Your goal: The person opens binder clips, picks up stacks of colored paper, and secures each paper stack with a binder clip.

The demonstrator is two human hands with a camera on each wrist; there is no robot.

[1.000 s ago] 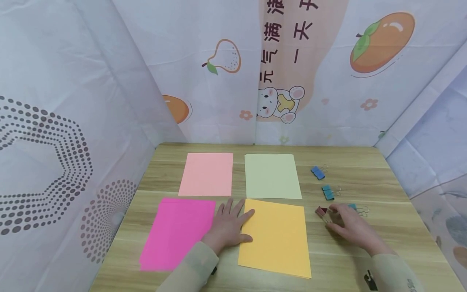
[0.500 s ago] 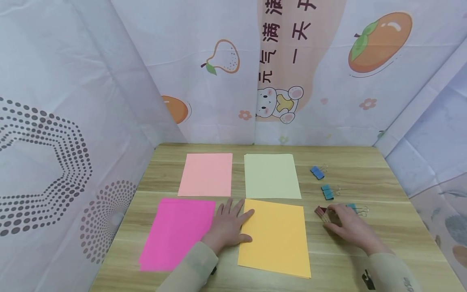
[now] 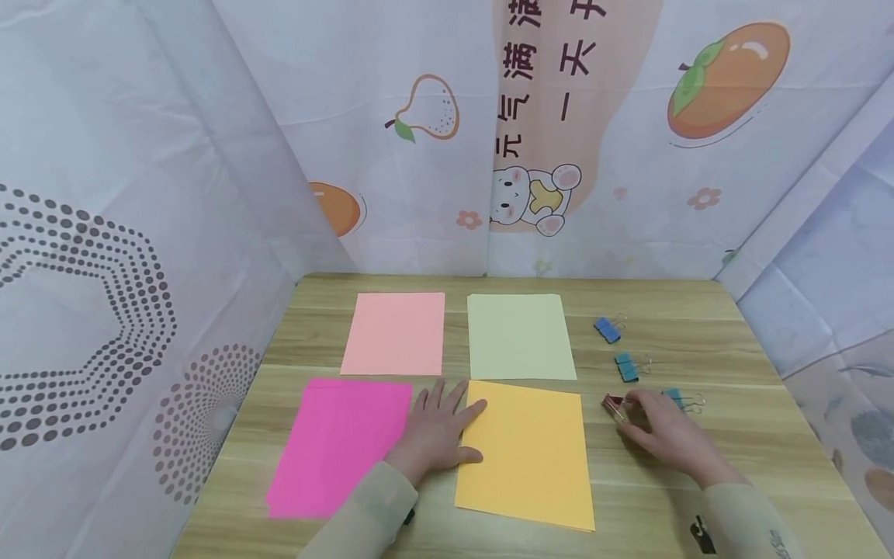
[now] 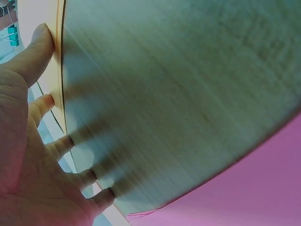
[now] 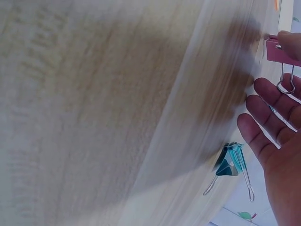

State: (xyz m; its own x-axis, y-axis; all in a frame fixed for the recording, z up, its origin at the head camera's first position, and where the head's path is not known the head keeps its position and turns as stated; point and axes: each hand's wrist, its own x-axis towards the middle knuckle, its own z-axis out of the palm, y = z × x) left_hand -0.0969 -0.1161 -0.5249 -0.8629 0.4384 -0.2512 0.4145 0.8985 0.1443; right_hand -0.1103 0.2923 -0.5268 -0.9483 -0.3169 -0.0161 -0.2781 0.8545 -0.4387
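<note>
My left hand (image 3: 434,431) lies flat with fingers spread. Its thumb and index finger touch the left edge of the yellow paper stack (image 3: 531,466); the other fingertips rest on the wood beside the magenta paper (image 3: 342,446). On the right, my right hand (image 3: 667,431) pinches a dark red binder clip (image 3: 614,406) near the tabletop. That clip (image 5: 277,51) looks pink in the right wrist view, with its wire handle hanging toward the loosely extended other fingers. Just beyond this hand lies a teal binder clip (image 3: 673,397), partly covered by it in the head view.
Pink paper (image 3: 394,334) and pale green paper (image 3: 521,336) lie at the back of the wooden table (image 3: 705,326). A blue binder clip (image 3: 608,331) and another teal binder clip (image 3: 627,367) lie at the right. Printed curtains (image 3: 419,210) surround the table.
The dark red clip has turned slightly in my right hand, which has barely shifted. My left hand and the papers stay in place.
</note>
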